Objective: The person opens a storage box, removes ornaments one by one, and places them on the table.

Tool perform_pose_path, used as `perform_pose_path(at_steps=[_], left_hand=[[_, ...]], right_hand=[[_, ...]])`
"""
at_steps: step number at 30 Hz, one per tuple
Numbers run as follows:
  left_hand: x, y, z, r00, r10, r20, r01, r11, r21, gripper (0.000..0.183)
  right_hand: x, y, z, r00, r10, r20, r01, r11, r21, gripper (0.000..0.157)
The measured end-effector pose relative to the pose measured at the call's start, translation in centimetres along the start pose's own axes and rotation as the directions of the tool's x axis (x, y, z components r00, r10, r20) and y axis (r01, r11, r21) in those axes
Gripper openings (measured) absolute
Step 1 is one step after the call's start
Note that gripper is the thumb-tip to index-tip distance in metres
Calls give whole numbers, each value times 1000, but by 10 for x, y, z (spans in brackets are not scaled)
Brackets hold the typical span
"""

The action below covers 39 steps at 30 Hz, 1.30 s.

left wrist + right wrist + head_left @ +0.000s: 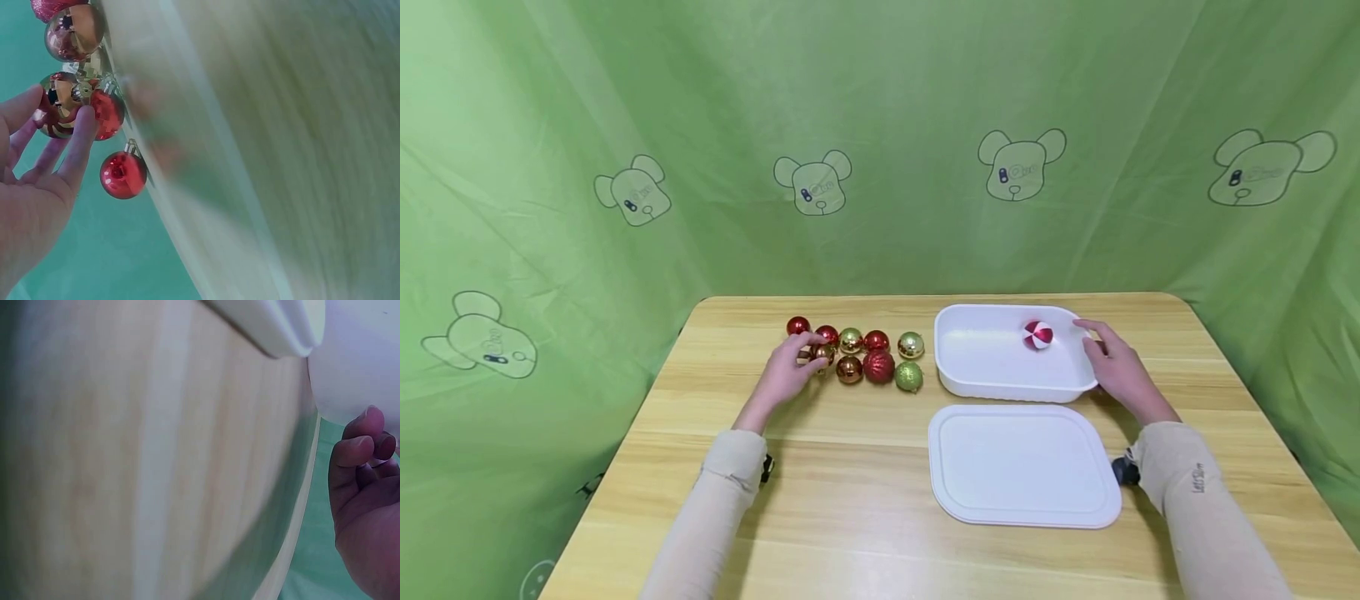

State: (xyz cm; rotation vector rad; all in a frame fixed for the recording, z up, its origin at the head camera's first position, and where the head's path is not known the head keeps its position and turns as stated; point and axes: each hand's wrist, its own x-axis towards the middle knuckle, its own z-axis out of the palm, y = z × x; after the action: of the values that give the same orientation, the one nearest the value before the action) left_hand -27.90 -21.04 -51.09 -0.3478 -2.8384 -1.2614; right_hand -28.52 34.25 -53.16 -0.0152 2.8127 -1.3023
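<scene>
My left hand (790,367) holds a shiny copper Christmas ball (59,115) between thumb and fingers, at the left end of a cluster of balls. Next to it in the left wrist view are a red ball (109,115) and another red ball (123,175). A second copper ball (849,369) lies just right of the hand. Over at the right, my right hand (1116,371) grips the right rim of a white plastic container (985,390), thumb at the inner side. Inside the container is a red-and-white striped ball (1038,335).
Right of the copper balls lie a ridged red ball (878,367), a glittery green ball (908,377), a gold ball (911,345) and several others. A flat white lid (1022,467) lies in front of the container on the wooden table (835,517). Green cloth (895,233) hangs behind.
</scene>
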Motion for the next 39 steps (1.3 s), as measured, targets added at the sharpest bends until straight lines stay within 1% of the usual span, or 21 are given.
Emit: perform_pose_path(at_steps=[8, 22, 32, 39], left_hand=[[1, -4, 1, 1000, 2, 6, -2, 999, 32, 40], [1, -6, 2, 999, -34, 34, 32, 997, 65, 40], [4, -7, 3, 998, -35, 45, 32, 997, 75, 45], [6, -8, 5, 998, -40, 49, 37, 996, 76, 45]], right_hand=[[-1, -1, -1, 1000, 4, 5, -5, 1000, 6, 58], [-1, -1, -1, 1000, 6, 9, -7, 1000, 11, 58], [-1, -1, -1, 1000, 11, -6, -11, 1000, -1, 57], [0, -1, 1, 1000, 12, -2, -12, 1000, 7, 58]])
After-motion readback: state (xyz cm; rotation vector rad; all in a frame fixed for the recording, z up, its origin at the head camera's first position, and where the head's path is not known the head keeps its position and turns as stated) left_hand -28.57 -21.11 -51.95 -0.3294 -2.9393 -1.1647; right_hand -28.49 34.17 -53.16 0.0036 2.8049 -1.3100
